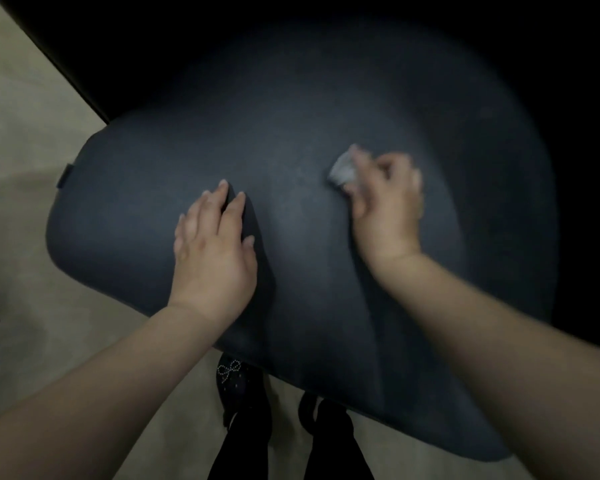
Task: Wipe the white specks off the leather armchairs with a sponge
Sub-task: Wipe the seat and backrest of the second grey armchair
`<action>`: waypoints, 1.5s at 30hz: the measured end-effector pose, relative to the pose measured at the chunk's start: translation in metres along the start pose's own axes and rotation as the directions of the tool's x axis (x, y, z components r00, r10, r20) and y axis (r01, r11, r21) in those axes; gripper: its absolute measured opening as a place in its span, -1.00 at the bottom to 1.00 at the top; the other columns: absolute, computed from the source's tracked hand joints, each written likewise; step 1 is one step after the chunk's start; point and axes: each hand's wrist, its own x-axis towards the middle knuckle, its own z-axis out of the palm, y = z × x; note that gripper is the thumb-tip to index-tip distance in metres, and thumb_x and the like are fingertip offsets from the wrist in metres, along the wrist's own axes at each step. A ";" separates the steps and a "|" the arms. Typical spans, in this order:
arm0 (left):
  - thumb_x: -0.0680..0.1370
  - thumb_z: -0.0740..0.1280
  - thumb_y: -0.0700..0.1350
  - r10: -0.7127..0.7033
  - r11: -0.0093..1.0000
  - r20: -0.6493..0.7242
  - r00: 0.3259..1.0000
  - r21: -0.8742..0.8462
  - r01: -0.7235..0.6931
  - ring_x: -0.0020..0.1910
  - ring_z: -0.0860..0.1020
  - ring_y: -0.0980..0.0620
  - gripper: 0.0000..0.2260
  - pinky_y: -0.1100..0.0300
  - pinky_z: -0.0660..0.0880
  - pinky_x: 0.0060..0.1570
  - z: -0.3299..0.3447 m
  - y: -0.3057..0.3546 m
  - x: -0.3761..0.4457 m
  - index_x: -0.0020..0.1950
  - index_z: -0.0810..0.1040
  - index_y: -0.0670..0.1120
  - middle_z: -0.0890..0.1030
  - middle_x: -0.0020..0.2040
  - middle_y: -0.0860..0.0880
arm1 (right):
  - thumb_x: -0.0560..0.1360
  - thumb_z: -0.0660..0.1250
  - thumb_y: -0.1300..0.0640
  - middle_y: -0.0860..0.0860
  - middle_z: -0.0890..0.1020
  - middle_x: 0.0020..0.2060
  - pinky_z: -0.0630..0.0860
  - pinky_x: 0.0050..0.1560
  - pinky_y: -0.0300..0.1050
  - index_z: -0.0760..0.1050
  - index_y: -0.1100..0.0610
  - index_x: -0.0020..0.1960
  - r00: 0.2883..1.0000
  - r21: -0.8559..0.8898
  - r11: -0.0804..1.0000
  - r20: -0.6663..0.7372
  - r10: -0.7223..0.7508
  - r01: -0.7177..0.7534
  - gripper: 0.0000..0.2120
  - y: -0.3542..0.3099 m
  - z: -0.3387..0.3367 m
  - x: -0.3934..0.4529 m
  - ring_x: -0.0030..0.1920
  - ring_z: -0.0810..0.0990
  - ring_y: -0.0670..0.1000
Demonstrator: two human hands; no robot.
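On the dark leather seat cushion [291, 133], the right hand [385, 202] pinches a grey sponge [342, 169]; the left hand [215, 247] lies spread flat beside it.

A dark blue-grey leather armchair [291, 133] fills the view, its cushion plain and matte, fading to near black at the back. A pale grey-white sponge [342, 171] shows against it. The floor [18, 109] is light beige. Below the cushion are black trousers [243, 441] and a black shoe [234, 382] bearing a small bow outlined in tiny white dots.
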 end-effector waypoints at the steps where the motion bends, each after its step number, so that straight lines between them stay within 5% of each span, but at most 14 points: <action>1: 0.58 0.24 -0.14 0.008 1.000 0.004 1.000 0.005 -0.008 0.51 0.10 -0.14 -0.53 -0.15 0.04 0.47 0.001 0.002 0.000 0.49 0.27 -0.12 0.18 0.53 -0.11 | 0.42 0.40 0.20 0.18 0.52 0.06 0.41 -0.07 0.03 0.51 0.02 0.32 0.996 0.023 0.997 0.030 -0.081 0.080 -0.53 -0.009 0.001 -0.024 -0.04 0.45 0.25; 5: 0.56 0.27 -0.10 0.114 0.993 0.046 0.992 0.031 -0.115 0.50 0.11 -0.12 -0.51 -0.16 0.05 0.47 0.005 0.011 -0.005 0.48 0.29 -0.11 0.20 0.53 -0.08 | 0.40 0.43 0.14 0.08 0.55 0.00 0.40 -0.10 -0.03 0.53 -0.02 0.30 0.945 0.038 0.954 0.133 -0.299 0.296 -0.54 -0.009 -0.014 -0.099 -0.04 0.41 0.11; 10: 0.53 0.33 -0.09 0.266 0.961 0.113 0.957 0.052 -0.273 0.50 0.14 -0.11 -0.49 -0.14 0.07 0.47 0.016 0.030 -0.010 0.47 0.33 -0.11 0.23 0.52 -0.06 | 0.47 0.36 0.15 0.22 0.52 0.04 0.46 -0.02 0.12 0.51 0.06 0.32 0.994 -0.125 0.988 -0.077 0.083 -0.092 -0.58 0.069 -0.050 -0.088 -0.06 0.48 0.29; 14: 0.55 0.29 -0.06 0.270 0.959 0.113 0.956 0.054 -0.277 0.51 0.10 -0.08 -0.49 -0.09 0.05 0.48 0.022 0.038 -0.010 0.49 0.28 -0.08 0.19 0.54 -0.03 | 0.47 0.37 0.17 0.22 0.48 0.09 0.35 0.06 0.04 0.47 0.03 0.36 0.846 -0.019 0.877 -0.271 0.458 -0.481 -0.54 0.076 -0.050 -0.101 -0.01 0.42 0.27; 16: 0.56 0.27 -0.05 0.289 0.952 0.123 0.950 0.071 -0.299 0.51 0.10 -0.08 -0.49 -0.09 0.04 0.48 0.024 0.039 -0.011 0.50 0.27 -0.08 0.19 0.54 -0.03 | 0.46 0.37 0.16 0.18 0.49 0.10 0.37 0.00 0.02 0.47 0.01 0.36 0.847 -0.007 0.880 -0.276 0.454 -0.474 -0.53 0.045 -0.035 -0.113 -0.03 0.43 0.24; 19: 0.55 0.28 -0.08 0.320 0.938 0.138 0.937 0.094 -0.334 0.50 0.13 -0.10 -0.48 -0.12 0.07 0.47 0.026 0.039 -0.015 0.50 0.27 -0.09 0.21 0.53 -0.06 | 0.44 0.41 0.14 0.12 0.52 0.06 0.34 -0.06 -0.05 0.49 0.00 0.33 0.944 0.003 0.961 -0.184 0.272 -0.276 -0.53 -0.001 -0.016 -0.138 -0.05 0.45 0.18; 22: 0.55 0.29 -0.10 0.349 0.923 0.146 0.926 0.116 -0.366 0.50 0.14 -0.12 -0.49 -0.14 0.09 0.46 0.029 0.037 -0.019 0.49 0.28 -0.10 0.22 0.52 -0.08 | 0.43 0.44 0.13 0.12 0.53 0.04 0.37 -0.05 -0.01 0.50 0.01 0.33 0.956 0.016 0.968 -0.151 0.250 -0.250 -0.53 0.009 -0.026 -0.150 -0.04 0.46 0.18; 28: 0.56 0.26 -0.09 0.363 0.918 0.130 0.923 0.118 -0.378 0.50 0.12 -0.13 -0.51 -0.15 0.08 0.46 0.031 0.035 -0.021 0.49 0.27 -0.10 0.21 0.53 -0.08 | 0.50 0.37 0.22 0.31 0.48 0.07 0.38 0.14 0.12 0.42 0.15 0.39 0.806 -0.001 0.841 -0.286 0.518 -0.541 -0.53 0.094 -0.072 -0.189 0.02 0.46 0.31; 34: 0.55 0.27 -0.11 0.387 0.911 0.116 0.915 0.108 -0.399 0.49 0.15 -0.15 -0.51 -0.15 0.10 0.45 0.032 0.030 -0.025 0.48 0.30 -0.11 0.23 0.52 -0.09 | 0.49 0.37 0.20 0.25 0.45 0.07 0.28 0.13 -0.08 0.39 0.12 0.41 0.710 0.107 0.770 -0.325 0.625 -0.629 -0.50 0.048 -0.044 -0.206 0.01 0.43 0.24; 40: 0.56 0.26 -0.12 0.362 0.924 0.101 0.927 0.093 -0.371 0.49 0.15 -0.14 -0.53 -0.14 0.11 0.44 0.025 0.020 -0.027 0.48 0.30 -0.10 0.23 0.52 -0.08 | 0.42 0.46 0.18 0.14 0.52 0.05 0.45 0.00 0.01 0.46 0.09 0.37 0.826 0.135 0.860 -0.240 0.510 -0.492 -0.47 -0.047 0.000 -0.187 -0.03 0.48 0.15; 45: 0.57 0.26 -0.11 0.323 0.935 0.122 0.939 0.113 -0.336 0.49 0.14 -0.14 -0.52 -0.16 0.12 0.44 0.012 0.003 -0.022 0.49 0.29 -0.08 0.21 0.53 -0.08 | 0.43 0.45 0.18 0.18 0.53 0.05 0.45 -0.02 0.07 0.46 0.09 0.36 0.887 0.050 0.908 -0.199 0.418 -0.416 -0.49 -0.018 -0.017 -0.183 -0.05 0.50 0.22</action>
